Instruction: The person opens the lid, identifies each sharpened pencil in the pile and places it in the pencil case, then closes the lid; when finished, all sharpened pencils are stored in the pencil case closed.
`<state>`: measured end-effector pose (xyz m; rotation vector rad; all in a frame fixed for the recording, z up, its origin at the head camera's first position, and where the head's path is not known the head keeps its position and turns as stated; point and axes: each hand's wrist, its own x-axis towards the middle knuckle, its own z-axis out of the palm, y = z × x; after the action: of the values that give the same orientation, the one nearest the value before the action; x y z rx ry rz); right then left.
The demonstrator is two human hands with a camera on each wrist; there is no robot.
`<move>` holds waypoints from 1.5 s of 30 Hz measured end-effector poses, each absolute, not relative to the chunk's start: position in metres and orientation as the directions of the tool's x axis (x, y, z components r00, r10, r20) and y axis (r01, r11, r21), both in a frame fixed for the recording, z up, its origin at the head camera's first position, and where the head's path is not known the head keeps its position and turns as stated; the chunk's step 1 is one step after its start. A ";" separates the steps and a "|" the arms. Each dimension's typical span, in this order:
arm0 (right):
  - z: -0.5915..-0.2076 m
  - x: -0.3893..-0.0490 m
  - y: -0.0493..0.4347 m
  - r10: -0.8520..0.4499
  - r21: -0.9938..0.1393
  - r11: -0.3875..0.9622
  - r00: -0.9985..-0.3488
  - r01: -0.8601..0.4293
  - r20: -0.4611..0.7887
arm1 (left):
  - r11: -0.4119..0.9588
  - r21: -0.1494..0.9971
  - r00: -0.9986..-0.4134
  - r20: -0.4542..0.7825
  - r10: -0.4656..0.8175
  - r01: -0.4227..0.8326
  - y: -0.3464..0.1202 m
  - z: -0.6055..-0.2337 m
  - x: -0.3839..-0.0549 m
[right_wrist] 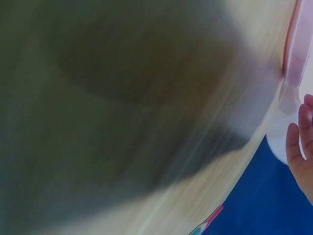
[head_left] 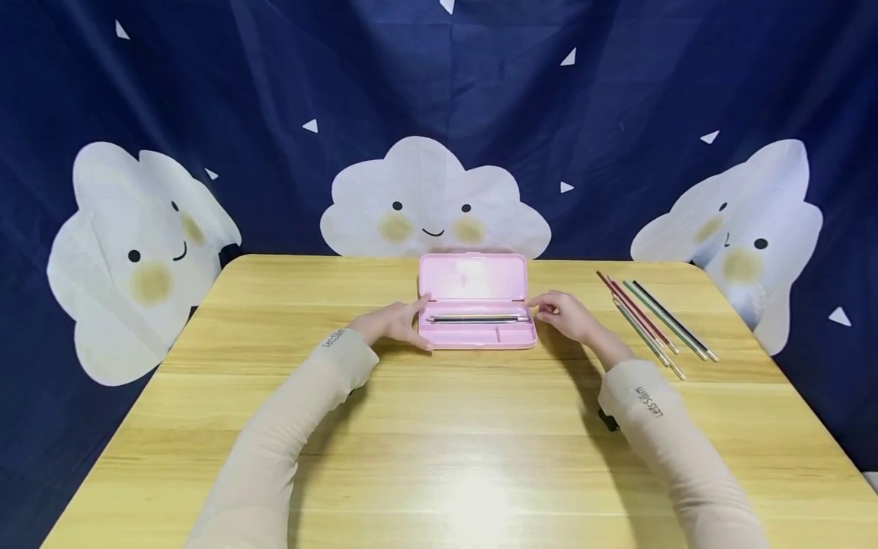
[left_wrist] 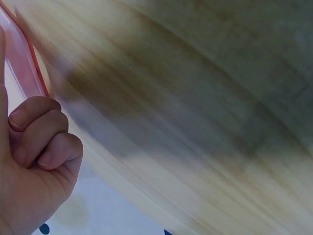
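One pink pencil case point(head_left: 456, 336) lies open close to the middle of the far edge of the table point(head_left: 439, 427), located between the left hand point(head_left: 394, 322) and the right hand point(head_left: 565, 316). Its lid point(head_left: 473, 277) is folded back toward the far edge. The left hand grips the left end of the case: the thumb is at the near-left corner, the index finger is farther back near the hinge line, and the remaining fingers are curled inward, as the left wrist view confirms. The right hand is at the right end, fingers loosely bent and relaxed, fingertips next to the case rim; contact with the rim cannot be determined. Inside the case, a few stored pencils point(head_left: 473, 319) lie lengthwise in the long rear compartment; a divider point(head_left: 498, 335) splits the front section into two compartments. Several loose pencils point(head_left: 664, 320), including red, green and black ones, lie diagonally toward the far-right corner of the table, to the right of the right hand. Light sleeves point(head_left: 264, 435) cover both forearms. Dark blue cloth point(head_left: 274, 61) with printed white clouds hangs beyond the far edge.
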<state>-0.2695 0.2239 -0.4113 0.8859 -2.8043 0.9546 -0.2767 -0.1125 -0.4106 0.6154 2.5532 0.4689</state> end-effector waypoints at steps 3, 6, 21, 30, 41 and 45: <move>-0.411 -0.267 0.235 -0.481 -0.544 0.663 -0.849 -0.515 0.218 | 0.838 0.425 -0.787 -0.359 0.502 0.341 -0.113 -0.409 -0.277; -0.411 -0.264 0.246 -0.454 -0.537 0.680 -0.862 -0.499 0.224 | 0.833 0.434 -0.782 -0.358 0.509 0.343 -0.112 -0.409 -0.277; -0.410 -0.246 0.311 -0.335 -0.523 0.761 -0.922 -0.385 0.192 | 0.833 0.425 -0.783 -0.351 0.513 0.355 -0.113 -0.412 -0.278; -0.412 -0.236 0.334 -0.287 -0.480 0.807 -0.939 -0.344 0.190 | 0.837 0.428 -0.785 -0.360 0.503 0.340 -0.113 -0.412 -0.278; -0.411 -0.232 0.351 -0.202 -0.390 0.893 -0.975 -0.223 0.096 | 0.840 0.444 -0.782 -0.382 0.493 0.313 -0.114 -0.411 -0.279; -0.411 -0.231 0.355 -0.184 -0.386 0.902 -0.981 -0.191 0.056 | 0.832 0.449 -0.774 -0.379 0.508 0.326 -0.116 -0.411 -0.279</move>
<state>-0.2312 0.3547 -0.4113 0.3009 -3.0462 0.6211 -0.2791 -0.1156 -0.4107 0.6143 2.5169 0.4957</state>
